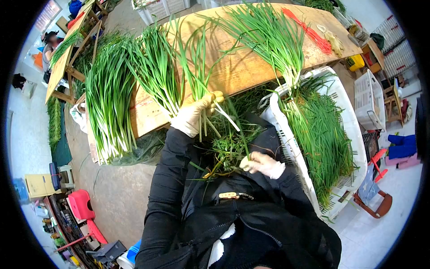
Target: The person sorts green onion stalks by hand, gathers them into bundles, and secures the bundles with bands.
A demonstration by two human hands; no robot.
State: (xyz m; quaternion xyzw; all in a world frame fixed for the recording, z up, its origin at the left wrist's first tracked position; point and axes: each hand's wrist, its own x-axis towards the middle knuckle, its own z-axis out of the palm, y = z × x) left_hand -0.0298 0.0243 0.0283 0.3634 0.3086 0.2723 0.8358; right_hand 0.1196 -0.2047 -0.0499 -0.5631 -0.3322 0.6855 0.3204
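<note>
"How far along, by head view?"

"Partway, seemingly — see two bunches near the table's left corner, another bunch at the near edge rightward, loose greens remaining in the crate."

"And gripped?"

"Find stalks pinched in the left hand, over the near edge, and — seemingly — a blurred blade pinched in the right hand."

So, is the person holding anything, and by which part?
The left hand grips a small bunch of green stalks near its pale lower ends. The right hand seems to pinch a thin green blade by one end; which end is unclear.
</note>
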